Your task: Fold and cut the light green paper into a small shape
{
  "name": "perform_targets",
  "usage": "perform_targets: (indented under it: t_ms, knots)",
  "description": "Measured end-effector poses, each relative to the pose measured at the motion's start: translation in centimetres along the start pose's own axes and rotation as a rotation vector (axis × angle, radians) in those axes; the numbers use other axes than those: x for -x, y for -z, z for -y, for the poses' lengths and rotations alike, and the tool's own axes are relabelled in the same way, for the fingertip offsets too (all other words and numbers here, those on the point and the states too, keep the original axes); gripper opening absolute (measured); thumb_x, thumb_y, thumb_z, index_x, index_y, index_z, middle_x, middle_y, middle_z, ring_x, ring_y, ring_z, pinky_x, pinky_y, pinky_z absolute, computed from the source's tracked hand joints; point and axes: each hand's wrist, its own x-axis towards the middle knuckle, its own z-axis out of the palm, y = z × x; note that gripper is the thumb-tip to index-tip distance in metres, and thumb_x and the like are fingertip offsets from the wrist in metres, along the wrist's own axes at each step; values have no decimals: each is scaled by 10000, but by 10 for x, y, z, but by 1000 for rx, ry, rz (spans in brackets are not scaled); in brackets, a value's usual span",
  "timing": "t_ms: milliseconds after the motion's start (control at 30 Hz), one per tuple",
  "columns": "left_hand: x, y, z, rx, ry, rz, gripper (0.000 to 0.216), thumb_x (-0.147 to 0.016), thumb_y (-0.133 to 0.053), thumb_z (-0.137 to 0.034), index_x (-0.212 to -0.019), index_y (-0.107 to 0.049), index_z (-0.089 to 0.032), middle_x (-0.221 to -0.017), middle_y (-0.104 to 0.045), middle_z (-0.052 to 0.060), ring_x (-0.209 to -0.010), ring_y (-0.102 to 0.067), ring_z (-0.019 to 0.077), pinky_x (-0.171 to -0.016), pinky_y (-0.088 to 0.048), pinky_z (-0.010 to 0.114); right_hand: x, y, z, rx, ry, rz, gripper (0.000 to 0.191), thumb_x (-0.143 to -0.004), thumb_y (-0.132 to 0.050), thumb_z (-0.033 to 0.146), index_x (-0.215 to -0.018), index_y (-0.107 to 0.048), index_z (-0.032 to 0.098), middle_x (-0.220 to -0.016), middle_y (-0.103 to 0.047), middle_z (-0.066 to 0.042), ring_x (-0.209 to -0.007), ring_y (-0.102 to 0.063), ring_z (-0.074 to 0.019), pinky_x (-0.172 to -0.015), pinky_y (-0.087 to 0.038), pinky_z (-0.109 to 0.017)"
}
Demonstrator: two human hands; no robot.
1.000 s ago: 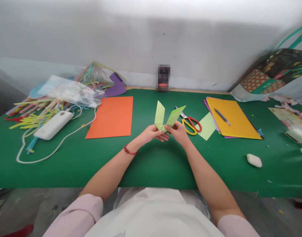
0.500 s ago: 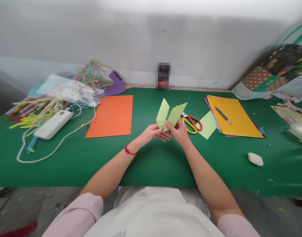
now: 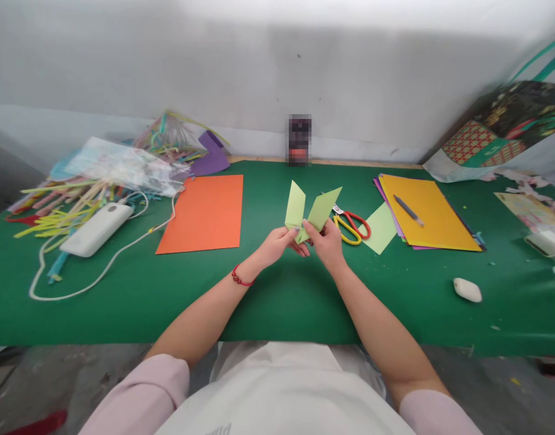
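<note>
A piece of folded light green paper [image 3: 321, 208] is held up over the green table, its two long flaps standing apart in a V. My left hand [image 3: 277, 244] pinches the lower left part between thumb and fingers. With the thumb in front, my right hand [image 3: 328, 243] grips the lower right part; its other fingers are partly hidden behind the paper. Just beyond my right hand lie scissors [image 3: 351, 228] with one red and one yellow handle loop. Beside them a flat light green sheet [image 3: 381, 228] rests on the table.
Orange paper [image 3: 205, 214] lies to the left, near a white power bank [image 3: 97, 229] with a cable and a heap of paper strips [image 3: 60, 220]. On the right are stacked coloured sheets [image 3: 434, 217] under a pen [image 3: 408, 211], a small white case [image 3: 467, 290] and a patterned bag [image 3: 481, 145].
The left flap of the folded paper has swung leftward, and the gap between the flaps is wider. Both hands stay on the paper, with the fingers slightly shifted.
</note>
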Motion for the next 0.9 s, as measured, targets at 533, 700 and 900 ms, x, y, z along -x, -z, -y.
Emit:
perform_targets:
  t_ms: [533, 700, 900]
  knots:
    - [-1, 2, -1, 62, 55, 82, 567, -752, -574, -648, -693, -617, -86, -574, -663, 90, -533, -626, 156, -591, -511, 280, -4, 5, -7, -35, 20, 116, 315, -735, -665, 455, -700, -476, 205, -494, -491, 63, -407, -459, -101, -408, -376, -242]
    - [-1, 3, -1, 46, 44, 100, 557, -767, -560, -645, -704, -612, -94, -555, -654, 76, -519, -617, 151, -577, -506, 276, -4, 3, -11, -42, 14, 118, 332, -735, -658, 479, -703, -459, 214, -477, -466, 72, -389, -440, -100, -395, -370, -243]
    - [0, 1, -1, 38, 37, 98, 561, -769, -552, -650, -684, -602, -97, -554, -648, 75, -518, -617, 148, -574, -505, 274, -1, 0, -13, -31, 49, 74, 300, -752, -634, 464, -715, -467, 218, -498, -473, 73, -396, -438, -97, -394, -373, -239]
